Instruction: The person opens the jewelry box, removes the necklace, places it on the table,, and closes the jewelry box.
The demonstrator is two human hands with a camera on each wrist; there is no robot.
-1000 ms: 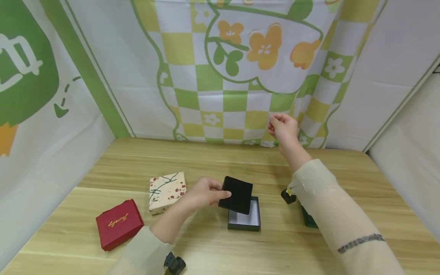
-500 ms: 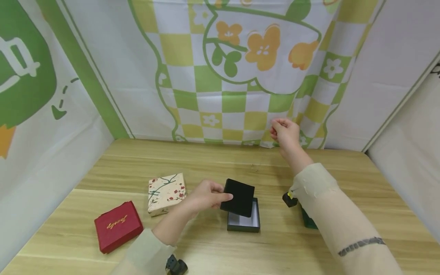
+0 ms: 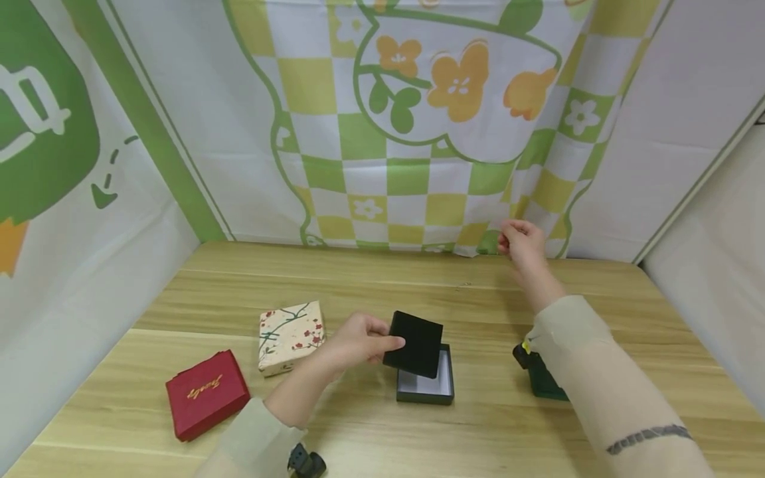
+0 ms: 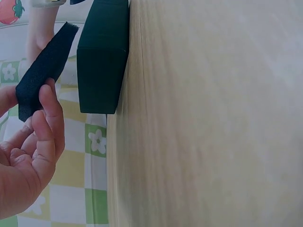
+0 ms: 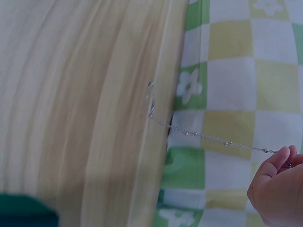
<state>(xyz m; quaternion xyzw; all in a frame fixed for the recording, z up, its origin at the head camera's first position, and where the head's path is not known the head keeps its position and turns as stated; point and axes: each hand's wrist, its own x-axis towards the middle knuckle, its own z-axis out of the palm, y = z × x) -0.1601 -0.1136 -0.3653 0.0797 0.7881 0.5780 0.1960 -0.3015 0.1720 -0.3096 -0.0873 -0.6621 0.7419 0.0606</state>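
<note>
My left hand (image 3: 357,340) pinches a thin black square pad (image 3: 415,345) by its left edge, thumb on top. It is tilted over an open dark green box (image 3: 425,398) with a pale inside. In the left wrist view, the pad (image 4: 47,68) looks like soft foam and is apart from the box (image 4: 100,71). Farther back, my right hand (image 3: 524,245) is raised. Between thumb and fingers it pinches one end of a fine silver chain (image 5: 213,139) with small beads. The chain slants down, and its loose end gathers on the table.
A dark green box part (image 3: 546,382) lies under the right forearm. To the left are a cream flowered box (image 3: 291,335) and a red box (image 3: 208,395) with gold lettering. A checkered cloth (image 3: 412,172) hangs behind the wooden table (image 3: 370,438).
My right hand has shifted right and slightly down, and the chain's lower end has moved right over the table. The left hand and black pad moved slightly down early on, then stayed nearly still.
</note>
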